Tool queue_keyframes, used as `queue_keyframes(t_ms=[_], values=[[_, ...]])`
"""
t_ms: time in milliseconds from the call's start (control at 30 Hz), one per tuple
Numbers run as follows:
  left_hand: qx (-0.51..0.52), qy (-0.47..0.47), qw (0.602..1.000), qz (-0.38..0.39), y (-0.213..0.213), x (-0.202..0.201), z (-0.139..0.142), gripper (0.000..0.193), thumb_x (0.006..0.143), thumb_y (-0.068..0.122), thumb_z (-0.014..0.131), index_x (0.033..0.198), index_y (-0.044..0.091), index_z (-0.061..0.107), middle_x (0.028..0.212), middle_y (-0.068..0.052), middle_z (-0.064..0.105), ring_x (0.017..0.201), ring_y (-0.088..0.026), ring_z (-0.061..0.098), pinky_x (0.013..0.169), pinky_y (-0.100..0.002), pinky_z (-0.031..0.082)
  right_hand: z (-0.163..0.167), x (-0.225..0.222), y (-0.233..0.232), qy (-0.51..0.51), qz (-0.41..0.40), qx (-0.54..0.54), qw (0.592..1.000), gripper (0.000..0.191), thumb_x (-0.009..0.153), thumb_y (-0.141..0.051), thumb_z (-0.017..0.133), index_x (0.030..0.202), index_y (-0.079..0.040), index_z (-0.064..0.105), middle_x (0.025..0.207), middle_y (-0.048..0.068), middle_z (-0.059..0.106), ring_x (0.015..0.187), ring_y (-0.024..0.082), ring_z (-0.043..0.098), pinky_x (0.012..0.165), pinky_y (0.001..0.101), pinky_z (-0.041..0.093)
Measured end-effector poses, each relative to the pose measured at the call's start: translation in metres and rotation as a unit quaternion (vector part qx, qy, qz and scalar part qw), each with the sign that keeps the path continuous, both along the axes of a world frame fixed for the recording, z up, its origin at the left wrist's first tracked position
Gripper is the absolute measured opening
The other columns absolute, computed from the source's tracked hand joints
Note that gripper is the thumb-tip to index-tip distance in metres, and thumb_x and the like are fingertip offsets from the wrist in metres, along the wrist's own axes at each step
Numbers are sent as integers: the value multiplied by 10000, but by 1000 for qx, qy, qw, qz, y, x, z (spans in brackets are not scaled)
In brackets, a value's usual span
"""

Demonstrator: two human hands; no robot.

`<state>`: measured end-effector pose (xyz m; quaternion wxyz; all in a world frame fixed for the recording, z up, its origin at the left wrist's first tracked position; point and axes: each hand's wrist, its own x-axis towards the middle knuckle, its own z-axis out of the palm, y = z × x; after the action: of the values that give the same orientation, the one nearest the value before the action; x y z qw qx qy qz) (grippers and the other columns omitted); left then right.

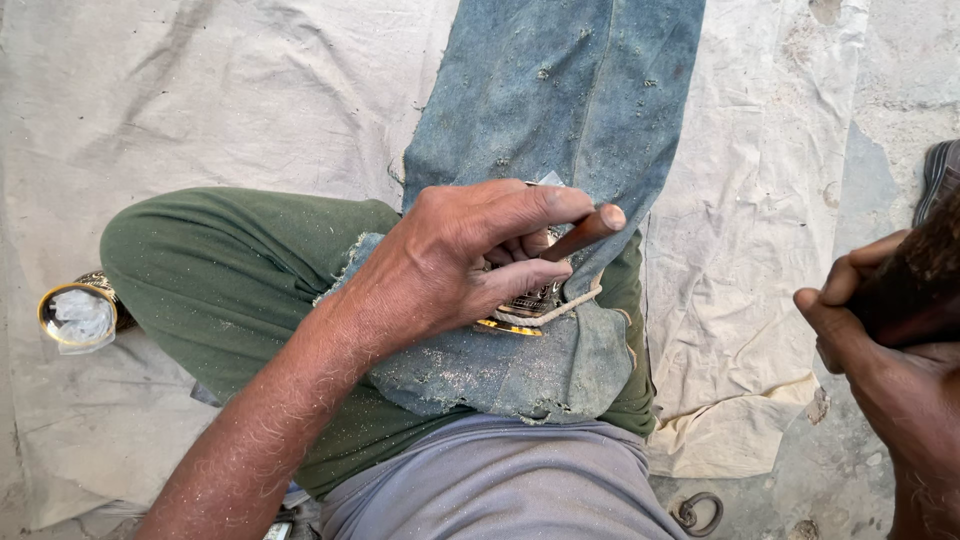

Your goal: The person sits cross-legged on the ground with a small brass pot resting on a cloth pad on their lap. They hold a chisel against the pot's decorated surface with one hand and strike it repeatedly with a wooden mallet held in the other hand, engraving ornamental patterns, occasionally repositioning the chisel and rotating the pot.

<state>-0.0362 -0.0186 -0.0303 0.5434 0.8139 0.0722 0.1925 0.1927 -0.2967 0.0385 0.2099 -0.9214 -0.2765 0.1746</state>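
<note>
The left hand [460, 255] had its grip closed around a brown wooden-handled tool [585, 232], its tip pressed down on a small patterned metal piece [525, 305] lying on the blue denim cloth [560, 100] across the lap, just below picture centre. At three o'clock the right hand [865, 320] was clenched around a dark wooden mallet [925, 275]. A round brass-rimmed object [75, 315] lay on the canvas sheet [200, 90] at nine o'clock.
</note>
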Motion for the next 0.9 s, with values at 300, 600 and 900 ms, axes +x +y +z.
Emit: queue_keyframes(t_ms=[300,600,900], values=[[52,14,998,7,-3,3,1,511,895,211,819,1360,189,607,951,-21,697,811,-198,704,701,-354,586,0,-4,-3,-64,99,20,993,223,982,65,748,1147,-6,616,982,97,688,938,169,703,892,324,603],[50,21,998,-7,-1,2,0,498,886,218,821,1344,179,632,914,-36,691,785,-209,700,690,-360,580,7,1,7,-151,169,-66,972,360,873,41,779,1193,51,614,965,163,652,791,207,662,713,347,564],[32,-3,999,-22,2,6,1,509,882,229,821,1348,173,625,960,-33,711,794,-195,713,703,-346,590,9,1,5,-120,176,-48,976,259,914,13,789,1116,14,628,934,109,678,794,158,692,712,286,582]])
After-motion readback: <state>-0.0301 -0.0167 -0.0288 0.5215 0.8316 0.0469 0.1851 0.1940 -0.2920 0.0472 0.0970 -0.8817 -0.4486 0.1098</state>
